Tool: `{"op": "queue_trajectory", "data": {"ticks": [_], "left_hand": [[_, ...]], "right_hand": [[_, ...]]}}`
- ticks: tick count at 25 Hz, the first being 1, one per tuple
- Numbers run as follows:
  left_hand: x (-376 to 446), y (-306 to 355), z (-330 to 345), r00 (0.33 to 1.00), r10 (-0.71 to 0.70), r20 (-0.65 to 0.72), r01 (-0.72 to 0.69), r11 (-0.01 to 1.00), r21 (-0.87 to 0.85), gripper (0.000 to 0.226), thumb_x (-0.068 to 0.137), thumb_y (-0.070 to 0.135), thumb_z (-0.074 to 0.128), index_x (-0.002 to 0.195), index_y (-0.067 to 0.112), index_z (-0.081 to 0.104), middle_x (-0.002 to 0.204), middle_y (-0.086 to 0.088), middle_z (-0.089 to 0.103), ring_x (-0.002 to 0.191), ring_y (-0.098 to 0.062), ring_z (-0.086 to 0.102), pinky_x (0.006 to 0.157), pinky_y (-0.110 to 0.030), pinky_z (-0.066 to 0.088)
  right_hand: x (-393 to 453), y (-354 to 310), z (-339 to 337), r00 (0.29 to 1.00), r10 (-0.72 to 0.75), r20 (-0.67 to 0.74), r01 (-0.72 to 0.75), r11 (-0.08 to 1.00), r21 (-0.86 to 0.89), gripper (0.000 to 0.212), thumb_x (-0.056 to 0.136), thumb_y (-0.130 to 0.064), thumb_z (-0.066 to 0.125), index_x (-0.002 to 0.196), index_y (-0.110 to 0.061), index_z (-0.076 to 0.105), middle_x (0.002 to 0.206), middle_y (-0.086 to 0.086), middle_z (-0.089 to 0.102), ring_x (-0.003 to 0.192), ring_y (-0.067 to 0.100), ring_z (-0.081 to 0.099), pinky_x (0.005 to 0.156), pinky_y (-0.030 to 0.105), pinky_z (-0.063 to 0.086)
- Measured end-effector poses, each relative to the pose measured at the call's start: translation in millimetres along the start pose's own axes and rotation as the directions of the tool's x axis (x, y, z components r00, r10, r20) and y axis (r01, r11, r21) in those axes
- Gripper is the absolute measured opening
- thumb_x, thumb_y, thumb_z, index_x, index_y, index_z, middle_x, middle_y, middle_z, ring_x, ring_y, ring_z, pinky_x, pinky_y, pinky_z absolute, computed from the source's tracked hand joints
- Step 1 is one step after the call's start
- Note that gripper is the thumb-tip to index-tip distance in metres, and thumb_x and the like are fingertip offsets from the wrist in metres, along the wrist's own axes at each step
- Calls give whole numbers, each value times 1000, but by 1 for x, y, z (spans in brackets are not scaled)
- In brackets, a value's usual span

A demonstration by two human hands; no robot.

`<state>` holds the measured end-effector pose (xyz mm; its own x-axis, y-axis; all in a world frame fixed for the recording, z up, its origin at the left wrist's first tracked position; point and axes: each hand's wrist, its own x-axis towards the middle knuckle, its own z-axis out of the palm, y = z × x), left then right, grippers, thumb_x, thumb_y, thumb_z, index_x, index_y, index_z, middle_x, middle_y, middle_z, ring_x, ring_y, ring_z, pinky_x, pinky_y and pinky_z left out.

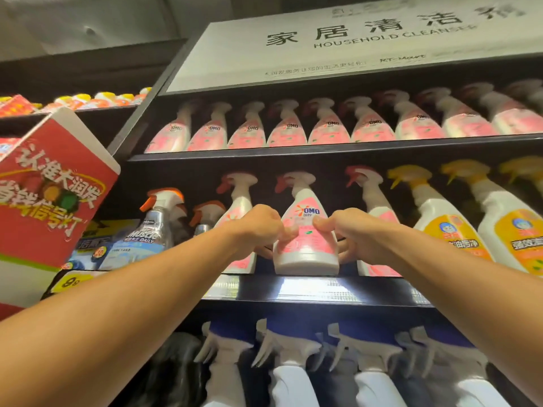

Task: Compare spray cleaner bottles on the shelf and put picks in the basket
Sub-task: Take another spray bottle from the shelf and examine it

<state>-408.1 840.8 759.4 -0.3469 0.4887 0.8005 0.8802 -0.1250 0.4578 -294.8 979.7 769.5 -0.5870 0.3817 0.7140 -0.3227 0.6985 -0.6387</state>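
On middle shelf | OMO bottle (305, 230) gripped between left hand (258, 227) and right hand (349, 233)

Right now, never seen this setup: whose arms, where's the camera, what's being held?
No machine here: a person's two bare arms, filmed by one wide-angle camera on their head, looking up at a supermarket shelf unit under a white "Household Cleanser" sign. The left hand and right hand grip the sides of a white spray bottle with a pink OMO label, which seems to stand on the middle shelf's edge. Identical pink-labelled bottles line the top shelf; white bottles with yellow triggers stand to the right. No basket shows.
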Motion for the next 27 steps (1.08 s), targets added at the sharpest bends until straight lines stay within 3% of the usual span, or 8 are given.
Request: {"op": "queue_trajectory", "data": {"ticks": [4, 7, 10, 12, 14, 18, 21, 27], "left_hand": [[4, -4, 1, 994, 104, -25, -99, 982, 161, 19, 83, 24, 76, 91, 10, 66, 83, -3, 67, 78, -18, 67, 66, -31, 57], [-2, -12, 0, 974, 221, -54, -189, 918, 349, 21, 80, 30, 76, 75, 21, 58, 71, 5, 60, 67, -13, 58, 58, -24, 40], [-1, -27, -14, 900, 434, 36, -322, 607, 727, 31, 80, 42, 73, 104, 23, 64, 103, 3, 66, 101, -19, 57, 79, -32, 41], [3, -36, -25, 888, 444, 122, -350, 478, 806, 53, 81, 49, 71, 128, 29, 56, 129, 7, 60, 126, -20, 44, 102, -44, 32], [5, -45, -33, 908, 392, 147, -342, 491, 801, 67, 80, 53, 69, 139, 34, 45, 146, 10, 47, 143, -21, 25, 114, -52, 17], [7, -61, -37, 911, 359, 202, -371, 497, 784, 80, 80, 58, 67, 148, 38, 30, 157, 10, 31, 150, -19, 6, 119, -54, 3], [8, -66, -39, 904, 371, 215, -393, 517, 761, 79, 82, 58, 65, 149, 39, 28, 159, 8, 29, 151, -16, 2, 120, -51, -2], [5, -70, -43, 896, 384, 223, -414, 540, 733, 69, 87, 54, 61, 147, 31, 36, 157, 11, 31, 150, -17, 6, 119, -50, 1]], "right_hand": [[5, 4, 2, 1000, 21, 23, -20, 999, -37, 19, 101, -21, 55, 113, -8, 58, 105, 13, 72, 88, 29, 73, 56, 36, 58], [6, 6, 10, 999, 45, 21, -44, 998, -53, 18, 103, -20, 50, 113, -8, 58, 105, 13, 73, 91, 30, 71, 57, 39, 55], [9, 7, 22, 998, 61, 7, -61, 997, -56, 16, 103, -20, 50, 112, -9, 58, 104, 13, 72, 93, 32, 70, 61, 43, 54], [12, 8, 27, 998, 65, 11, -64, 997, -44, 15, 103, -21, 51, 111, -10, 58, 104, 12, 72, 93, 31, 69, 60, 43, 54], [13, 12, 27, 998, 54, 17, -53, 997, -49, 14, 101, -23, 54, 110, -13, 60, 102, 9, 74, 94, 29, 70, 63, 44, 56], [10, 19, 9, 997, 35, 66, -25, 989, -147, 21, 90, -16, 69, 110, -21, 62, 94, 1, 78, 90, 24, 75, 79, 46, 61], [8, 24, 2, 996, 31, 85, -18, 987, -158, 40, 81, 3, 69, 111, -22, 60, 90, 4, 78, 84, 24, 76, 70, 40, 63], [13, 23, 12, 998, -5, 66, 15, 988, -153, 35, 87, 2, 69, 112, -20, 59, 87, 4, 78, 81, 23, 76, 59, 34, 60]]}}
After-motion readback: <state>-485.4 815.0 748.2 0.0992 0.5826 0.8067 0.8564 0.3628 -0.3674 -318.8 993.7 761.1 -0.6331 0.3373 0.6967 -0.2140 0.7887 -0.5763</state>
